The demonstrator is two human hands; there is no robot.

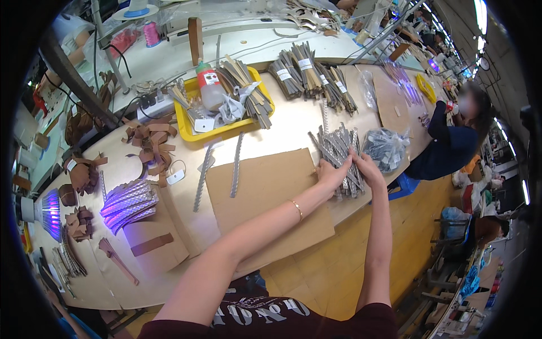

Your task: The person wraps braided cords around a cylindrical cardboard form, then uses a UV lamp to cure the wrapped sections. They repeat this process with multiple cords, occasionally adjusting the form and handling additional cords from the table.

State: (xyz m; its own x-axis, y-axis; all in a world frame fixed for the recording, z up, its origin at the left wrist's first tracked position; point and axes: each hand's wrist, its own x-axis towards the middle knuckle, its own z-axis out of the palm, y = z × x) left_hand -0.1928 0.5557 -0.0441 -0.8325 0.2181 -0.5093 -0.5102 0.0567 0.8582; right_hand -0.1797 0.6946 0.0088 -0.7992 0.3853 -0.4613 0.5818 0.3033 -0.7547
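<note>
A loose pile of grey, wavy-edged strips (337,141) lies at the right part of the table. My left hand (332,175) reaches over from the left and is closed on some of these strips. From the near right, my right hand (368,168) grips strips in the same pile, its fingers close to the left hand's fingertips. Exactly how many strips each hand holds is hidden. Beneath my left forearm is a flat brown cardboard sheet (265,183). A single wavy strip (236,172) rests across its upper left, and another (201,183) lies beside it.
Behind stands a yellow tray (189,134) with strips and a red-capped bottle (210,90). Banded strip bundles (307,73) lie at the back. A clear bag (387,148) sits right of the pile. Purple-lit wavy strips (130,204) lie left. Another person (457,144) sits at right.
</note>
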